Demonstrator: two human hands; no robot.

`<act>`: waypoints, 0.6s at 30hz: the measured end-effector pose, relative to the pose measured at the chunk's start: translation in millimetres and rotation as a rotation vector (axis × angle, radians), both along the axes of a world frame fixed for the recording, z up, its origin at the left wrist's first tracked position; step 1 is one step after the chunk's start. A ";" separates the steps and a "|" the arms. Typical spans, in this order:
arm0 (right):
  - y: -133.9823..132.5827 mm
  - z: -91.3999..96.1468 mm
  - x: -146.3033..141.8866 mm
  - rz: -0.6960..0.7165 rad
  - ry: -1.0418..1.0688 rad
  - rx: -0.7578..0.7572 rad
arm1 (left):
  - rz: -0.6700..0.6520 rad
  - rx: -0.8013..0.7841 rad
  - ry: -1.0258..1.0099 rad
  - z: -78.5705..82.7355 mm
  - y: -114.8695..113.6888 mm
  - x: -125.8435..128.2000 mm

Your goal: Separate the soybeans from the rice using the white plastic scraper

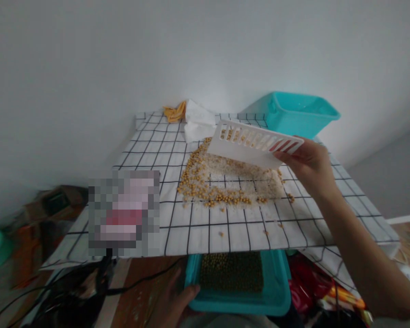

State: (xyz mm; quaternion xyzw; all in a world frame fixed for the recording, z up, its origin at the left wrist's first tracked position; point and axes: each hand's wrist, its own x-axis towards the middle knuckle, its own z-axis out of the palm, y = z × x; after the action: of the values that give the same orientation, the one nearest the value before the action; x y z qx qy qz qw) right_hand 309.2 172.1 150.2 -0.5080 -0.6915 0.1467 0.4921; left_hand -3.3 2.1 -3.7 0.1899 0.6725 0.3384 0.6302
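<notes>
My right hand [309,161] grips one end of a white slotted plastic panel [246,151], held tilted over the table. Beneath and around the panel, yellowish beans [232,197] and pale rice-like grains [275,183] lie spread on the checked cloth. Below the table's front edge is a teal bin [239,304], with small dark green and yellowish beans [230,273] inside. My left hand [177,296] holds this bin at its left side, thumb on the rim; its other fingers are mostly hidden.
A second teal bin [302,114] stands at the table's back right. White paper or cloth [198,123] and a yellow cloth [175,112] lie at the back. A blurred-out object [125,212] occupies the front left, with a black cable [140,286] below. Red packages [305,282] lie under the table.
</notes>
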 end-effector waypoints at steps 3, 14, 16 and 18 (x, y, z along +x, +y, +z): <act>-16.3 2.0 5.4 0.022 -0.006 -0.010 | -0.008 0.028 0.010 3.3 0.3 1.5; -42.2 -16.8 4.4 0.020 -0.216 -0.108 | -0.018 0.027 0.004 14.3 6.5 8.8; -33.6 -17.0 1.2 0.003 -0.219 -0.091 | -0.001 0.046 0.008 17.5 4.8 10.1; -23.5 -16.6 -1.2 -0.010 -0.207 -0.065 | 0.004 0.062 0.014 20.1 3.1 10.9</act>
State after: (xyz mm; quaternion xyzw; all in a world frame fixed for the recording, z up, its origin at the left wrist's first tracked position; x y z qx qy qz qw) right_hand 308.0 148.7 133.6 -0.5395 -0.7310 0.1131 0.4021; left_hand 7.5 5.2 16.5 0.2103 0.6665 0.3590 0.6187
